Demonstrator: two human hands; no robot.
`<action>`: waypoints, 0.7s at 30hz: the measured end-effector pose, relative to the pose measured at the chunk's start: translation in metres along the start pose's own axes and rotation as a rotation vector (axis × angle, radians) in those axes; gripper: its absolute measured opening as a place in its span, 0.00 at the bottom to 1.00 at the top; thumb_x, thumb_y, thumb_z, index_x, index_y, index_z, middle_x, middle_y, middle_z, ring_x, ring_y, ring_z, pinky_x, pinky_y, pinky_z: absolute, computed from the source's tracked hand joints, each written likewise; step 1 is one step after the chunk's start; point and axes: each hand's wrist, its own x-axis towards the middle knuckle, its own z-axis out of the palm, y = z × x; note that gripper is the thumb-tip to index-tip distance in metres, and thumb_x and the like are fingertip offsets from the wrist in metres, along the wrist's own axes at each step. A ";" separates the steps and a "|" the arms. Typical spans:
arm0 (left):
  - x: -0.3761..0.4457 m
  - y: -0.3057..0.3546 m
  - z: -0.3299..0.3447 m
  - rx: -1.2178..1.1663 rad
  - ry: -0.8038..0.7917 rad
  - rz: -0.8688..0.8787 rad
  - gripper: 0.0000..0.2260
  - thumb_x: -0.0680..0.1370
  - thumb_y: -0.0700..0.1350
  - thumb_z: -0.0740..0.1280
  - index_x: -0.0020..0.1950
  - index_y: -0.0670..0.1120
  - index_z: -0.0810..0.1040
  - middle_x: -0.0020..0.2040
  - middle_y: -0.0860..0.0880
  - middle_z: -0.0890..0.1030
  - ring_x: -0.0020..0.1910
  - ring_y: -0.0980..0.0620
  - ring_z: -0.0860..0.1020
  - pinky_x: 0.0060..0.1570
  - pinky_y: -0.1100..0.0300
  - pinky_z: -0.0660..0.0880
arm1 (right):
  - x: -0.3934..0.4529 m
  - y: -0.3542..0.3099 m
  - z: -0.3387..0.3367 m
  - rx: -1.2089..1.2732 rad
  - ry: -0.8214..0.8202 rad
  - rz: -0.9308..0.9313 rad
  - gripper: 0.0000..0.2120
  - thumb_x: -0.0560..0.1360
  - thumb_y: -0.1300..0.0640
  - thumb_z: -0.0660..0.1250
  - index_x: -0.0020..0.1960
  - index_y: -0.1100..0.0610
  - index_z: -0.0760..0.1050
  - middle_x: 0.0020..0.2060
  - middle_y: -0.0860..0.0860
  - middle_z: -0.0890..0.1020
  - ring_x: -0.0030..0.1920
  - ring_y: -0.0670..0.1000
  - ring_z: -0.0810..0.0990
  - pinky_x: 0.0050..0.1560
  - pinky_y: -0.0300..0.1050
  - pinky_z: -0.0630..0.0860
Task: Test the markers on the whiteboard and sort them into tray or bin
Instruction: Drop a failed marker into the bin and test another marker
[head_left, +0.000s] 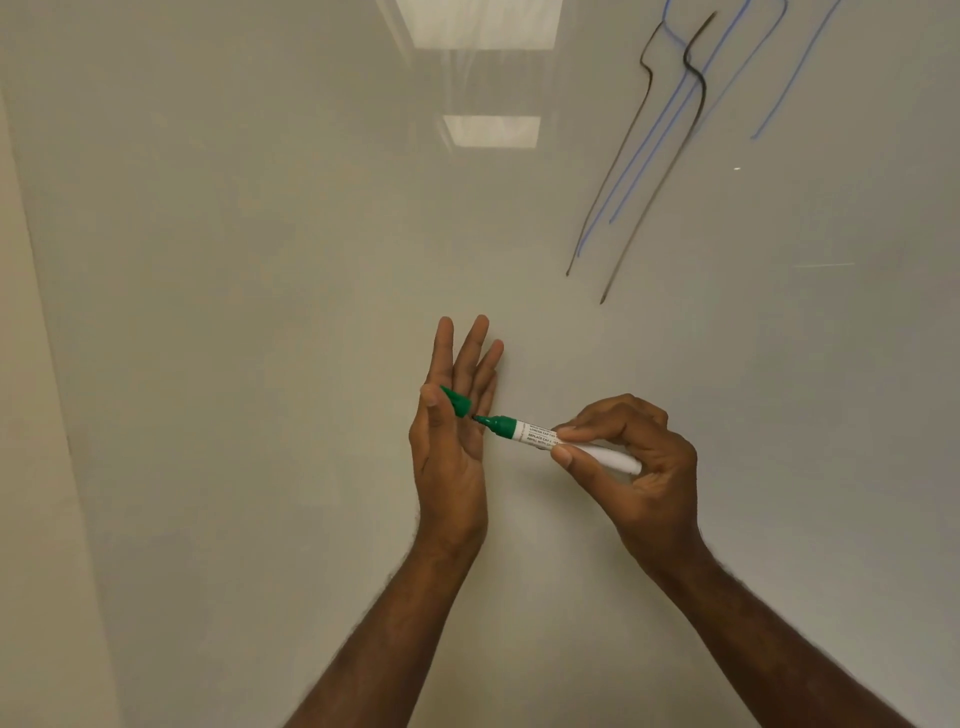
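A whiteboard (260, 312) fills the view. My right hand (634, 467) grips a white marker with a green tip section (524, 432), uncapped, its nib pointing left toward my left palm. My left hand (452, 431) is held upright with fingers spread, and its thumb pins the green cap (457, 401) against the palm. The nib is just beside the cap's open end, apart from it. Neither the tray nor the bin shows.
Black and blue marker strokes (654, 156) run diagonally across the upper right of the board. Ceiling lights (491, 130) reflect in the board's top middle. A beige wall strip (31, 467) borders the board on the left.
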 end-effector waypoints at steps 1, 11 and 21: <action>-0.002 0.000 0.001 -0.001 0.003 0.002 0.36 0.78 0.68 0.59 0.80 0.51 0.58 0.77 0.49 0.69 0.76 0.46 0.68 0.78 0.41 0.58 | 0.000 0.000 0.001 -0.003 0.004 0.005 0.12 0.72 0.50 0.74 0.47 0.60 0.85 0.43 0.51 0.86 0.46 0.55 0.82 0.46 0.54 0.79; -0.005 0.004 0.003 0.026 0.037 0.015 0.35 0.77 0.68 0.60 0.79 0.54 0.59 0.78 0.50 0.68 0.76 0.47 0.67 0.78 0.41 0.58 | -0.001 -0.003 0.000 0.006 0.030 0.010 0.12 0.73 0.49 0.74 0.48 0.57 0.84 0.44 0.50 0.86 0.46 0.56 0.82 0.44 0.56 0.81; -0.011 0.003 0.013 -0.027 -0.001 -0.028 0.34 0.77 0.69 0.60 0.79 0.54 0.60 0.77 0.51 0.68 0.76 0.47 0.67 0.77 0.40 0.59 | 0.001 -0.007 -0.001 0.012 0.019 0.009 0.13 0.72 0.47 0.73 0.49 0.56 0.84 0.43 0.46 0.84 0.45 0.50 0.81 0.45 0.38 0.79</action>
